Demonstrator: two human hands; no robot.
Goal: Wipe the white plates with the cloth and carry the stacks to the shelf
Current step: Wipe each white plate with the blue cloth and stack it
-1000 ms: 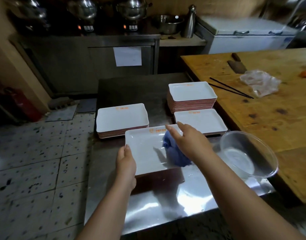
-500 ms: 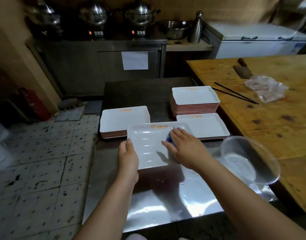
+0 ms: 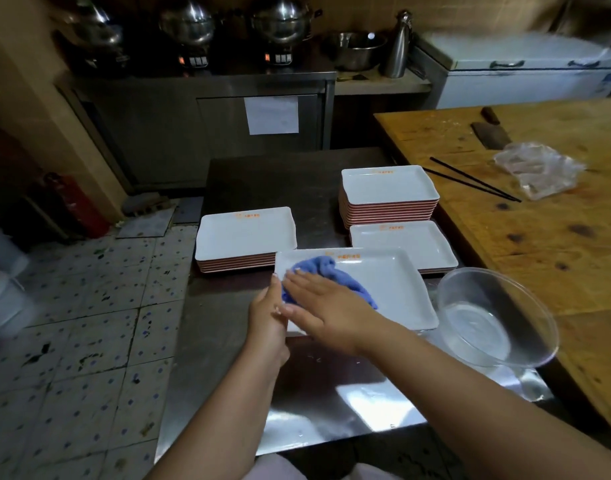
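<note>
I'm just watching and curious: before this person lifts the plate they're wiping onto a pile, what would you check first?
1. Plate held steady: ok. The left hand grips the near-left edge of the plate being wiped.
2. Cloth on the plate: ok. The right hand presses the blue cloth flat on it.
3. Whole plate wiped: cannot tell.
4. A pile to receive it: ok. The left stack has a bare top.
5. Clear bowl out of the way: not ok. It sits close beside the plate's right edge.
6. Underside dry: cannot tell, hidden.
</note>
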